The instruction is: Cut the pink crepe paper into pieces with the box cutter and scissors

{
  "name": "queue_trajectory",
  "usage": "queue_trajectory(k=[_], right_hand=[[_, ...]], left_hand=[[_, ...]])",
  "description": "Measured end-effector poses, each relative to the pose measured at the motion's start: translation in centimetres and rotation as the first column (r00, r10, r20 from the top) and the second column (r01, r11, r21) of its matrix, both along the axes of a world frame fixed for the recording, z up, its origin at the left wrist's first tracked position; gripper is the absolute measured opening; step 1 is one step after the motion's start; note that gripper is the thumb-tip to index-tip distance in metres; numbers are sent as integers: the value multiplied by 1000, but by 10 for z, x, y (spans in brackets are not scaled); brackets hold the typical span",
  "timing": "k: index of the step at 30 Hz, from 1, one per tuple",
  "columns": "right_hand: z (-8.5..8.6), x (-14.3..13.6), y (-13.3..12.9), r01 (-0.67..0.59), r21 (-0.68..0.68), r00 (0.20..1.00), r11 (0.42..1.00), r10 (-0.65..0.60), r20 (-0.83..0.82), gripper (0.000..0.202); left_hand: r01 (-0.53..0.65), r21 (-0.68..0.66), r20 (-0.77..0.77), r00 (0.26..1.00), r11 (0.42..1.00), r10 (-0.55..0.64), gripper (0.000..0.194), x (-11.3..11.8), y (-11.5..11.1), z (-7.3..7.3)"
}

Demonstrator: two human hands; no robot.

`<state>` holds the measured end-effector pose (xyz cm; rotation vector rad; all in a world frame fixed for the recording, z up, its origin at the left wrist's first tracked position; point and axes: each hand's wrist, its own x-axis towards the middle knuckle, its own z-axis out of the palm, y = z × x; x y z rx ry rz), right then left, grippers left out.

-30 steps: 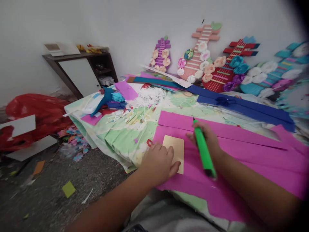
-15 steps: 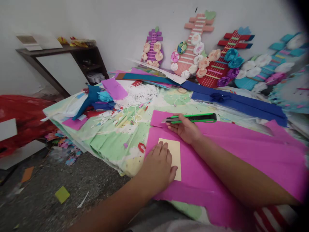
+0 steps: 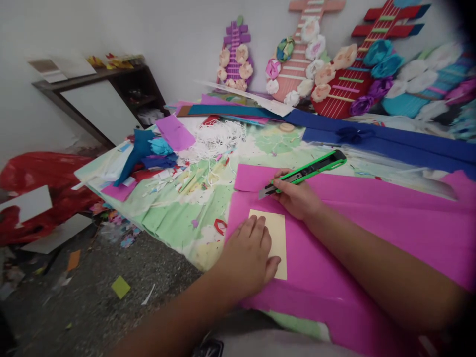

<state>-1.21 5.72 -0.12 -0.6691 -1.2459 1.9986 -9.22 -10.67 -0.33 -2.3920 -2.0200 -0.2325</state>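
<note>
My left hand lies flat on a pale yellow rectangle of card, pressing it against a large magenta sheet. Its fingers are stretched out and cover the card's left part. In my right hand is a green and black utility knife, held between thumb and fingers. The knife's bare blade points down and left, just above the card's top edge. Whether the blade touches the magenta sheet I cannot tell.
White string is heaped beside paper scraps. Long blue strips lie behind the magenta sheet. Decorated paper guitars lean on the wall. A dark cabinet stands back left, and a red plastic bag is on the littered floor.
The utility knife has turned from nearly level to slanted, its blade now lower and pointing toward the card. My left hand stays on the card. The view has shifted slightly.
</note>
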Motion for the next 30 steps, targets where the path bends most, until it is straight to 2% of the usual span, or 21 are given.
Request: queue_trajectory(k=[3,5,7,10,15,19,30], right_hand=[[-1,0,-2,59,171,994,983,-73,76,28],[2,0,-5,55,347,976,936,-123,177,27],[6,-1,-10,-9,478,944,878,-150,293,25],[13,-2,-15,-106,567,909,817,-152,389,21],[10,-3,-17,-172,595,892,785,-132,432,18],[5,-2,-16,-175,577,889,798,-123,440,20],[4,-2,-14,-256,511,910,821,27,413,15]], left_hand=[[-15,25,8,1000,1000,15,51,0,-1,-2],[-24,38,22,999,999,23,51,0,-2,-4],[-25,41,36,999,999,23,51,0,-2,-4],[-10,39,50,999,999,8,51,-1,-3,-3],[0,59,72,997,998,-5,49,-3,-3,-3],[19,58,94,995,998,-24,47,-3,-2,-4],[27,69,119,992,997,-35,47,-3,-2,-3]])
